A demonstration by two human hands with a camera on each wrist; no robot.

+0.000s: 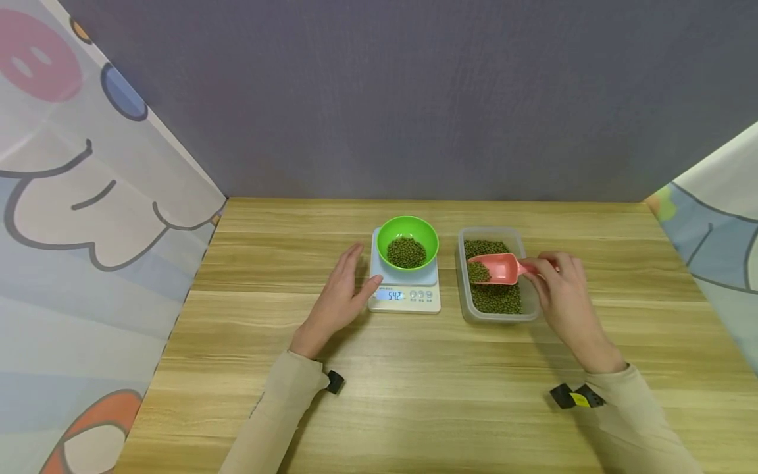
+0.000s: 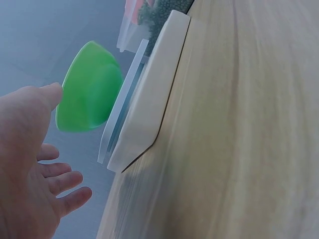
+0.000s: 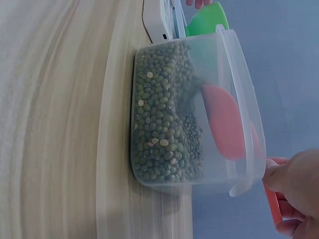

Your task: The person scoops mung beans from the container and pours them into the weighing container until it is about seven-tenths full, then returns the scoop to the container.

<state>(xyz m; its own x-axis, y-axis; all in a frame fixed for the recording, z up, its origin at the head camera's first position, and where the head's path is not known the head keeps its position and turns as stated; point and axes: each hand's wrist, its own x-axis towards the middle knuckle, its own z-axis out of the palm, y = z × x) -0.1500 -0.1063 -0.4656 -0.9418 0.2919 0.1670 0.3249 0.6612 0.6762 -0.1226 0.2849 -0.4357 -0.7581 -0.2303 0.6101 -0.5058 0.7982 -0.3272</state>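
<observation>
A pink scoop point(image 1: 505, 268) with green mung beans in its front part lies within a clear plastic container point(image 1: 501, 318). My right hand point(image 1: 565, 296) pinches the scoop's handle at the container's right side. More mung beans point(image 3: 162, 124) fill the lower part of the container. A green bowl point(image 1: 408, 227) holding some mung beans point(image 1: 406, 253) stands on a white kitchen scale point(image 1: 404, 307), whose display appears to read 54.2. Beside the scale's left edge is my left hand point(image 1: 339, 296), fingers extended and thumb apart, holding nothing. In the left wrist view its thumb overlaps the bowl's rim; contact is unclear.
Both scale and container stand on a wood-grain table point(image 1: 414, 395), the container to the right of the scale with a narrow gap between. A grey panel point(image 1: 426, 99) rises behind the table. Cartoon-printed sheets point(image 1: 71, 316) hang at the sides.
</observation>
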